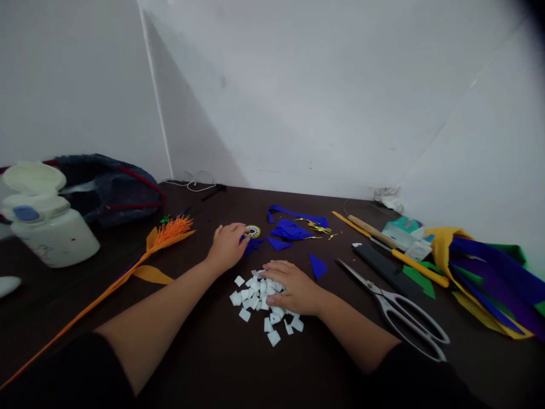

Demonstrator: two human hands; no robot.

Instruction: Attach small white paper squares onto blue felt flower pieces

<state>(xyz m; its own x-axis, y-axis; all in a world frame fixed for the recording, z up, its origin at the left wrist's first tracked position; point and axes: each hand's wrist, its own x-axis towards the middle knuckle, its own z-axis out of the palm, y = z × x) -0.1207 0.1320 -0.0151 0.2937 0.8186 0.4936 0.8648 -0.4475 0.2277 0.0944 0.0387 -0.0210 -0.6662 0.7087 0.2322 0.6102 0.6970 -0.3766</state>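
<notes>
My left hand (227,245) is at the middle of the table, its fingers curled against the left edge of a small round yellow-rimmed disc (254,231) with dark dots round a pale centre. Blue paper shreds (252,245) lie just below those fingertips. My right hand (293,287) rests palm down, fingers stretched out, over a loose pile of small white square pieces (254,296). Its palm covers part of the pile. Behind the hands lie cut blue paper pieces (290,230) and thin yellow strands (319,227).
On the left are an orange paper flower (174,230) on a long stem, a white lidded bottle (53,233) and a dark basket (123,190). Scissors (394,307), a black strip (385,270), a yellow-handled cutter (419,267) and coloured paper sheets (489,284) lie right. A wall stands behind.
</notes>
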